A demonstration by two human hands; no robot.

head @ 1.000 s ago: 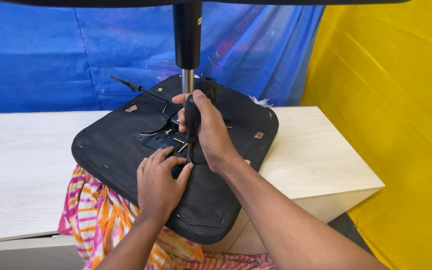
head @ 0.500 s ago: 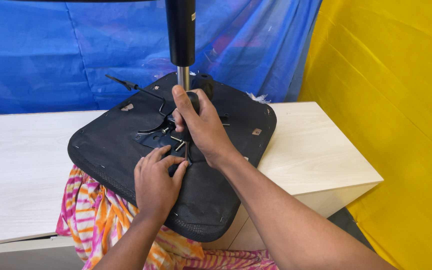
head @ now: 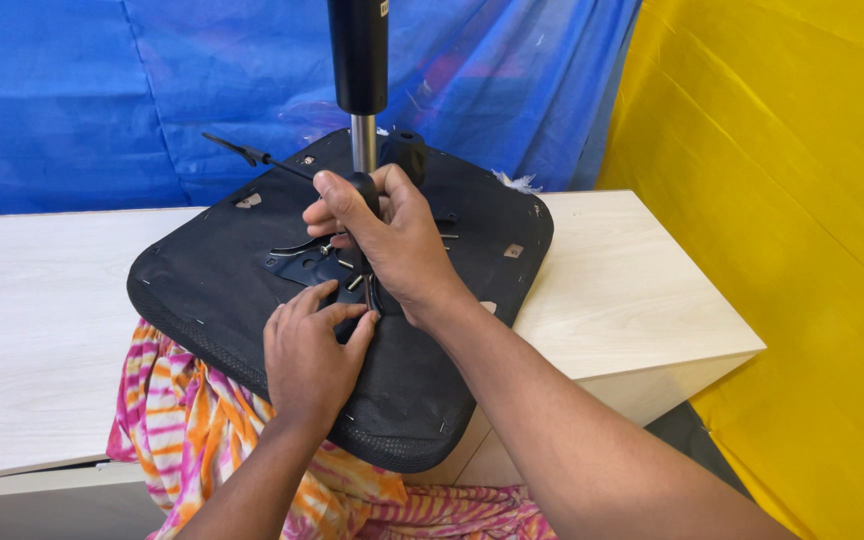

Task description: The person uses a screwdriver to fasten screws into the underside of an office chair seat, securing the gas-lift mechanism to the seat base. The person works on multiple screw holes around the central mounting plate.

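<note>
While the upturned chair seat [head: 252, 300] lay on the pale table [head: 42, 330], the right hand [head: 392, 240] stayed clamped on a screwdriver handle [head: 364, 190] over the metal bracket [head: 302, 265]. The left hand [head: 307, 355] had crept closer, fingertips steadying the tip.

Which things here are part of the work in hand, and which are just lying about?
In use: left hand, right hand, black tool handle, upturned chair seat, metal bracket, gas-lift column.

Lying about: pale table, blue sheet, yellow sheet, striped cloth.
</note>
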